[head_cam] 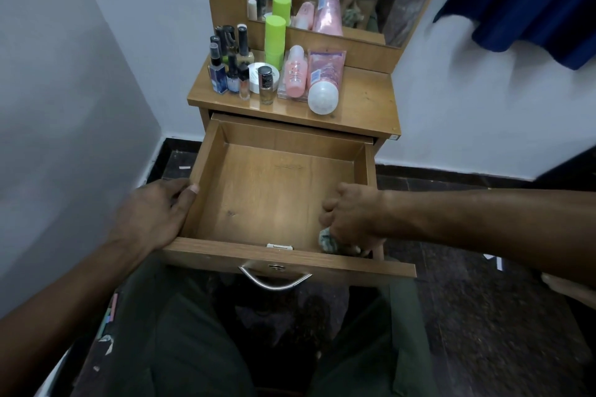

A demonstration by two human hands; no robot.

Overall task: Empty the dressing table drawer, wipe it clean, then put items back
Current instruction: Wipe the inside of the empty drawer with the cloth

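Right hand [351, 219] bunched around soft cloth [329, 240] in drawer's [277, 190] near-right corner; left hand [154, 213] curled over left wall. Limp, light, best kept wadded in fingers.

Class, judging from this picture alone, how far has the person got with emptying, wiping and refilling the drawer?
Emptying looks done: the drawer holds no items, and the bottles stand on the tabletop. Wiping is in hand: the right hand presses a cloth into the near right corner while the left hand grips the drawer's side. Putting items back remains.
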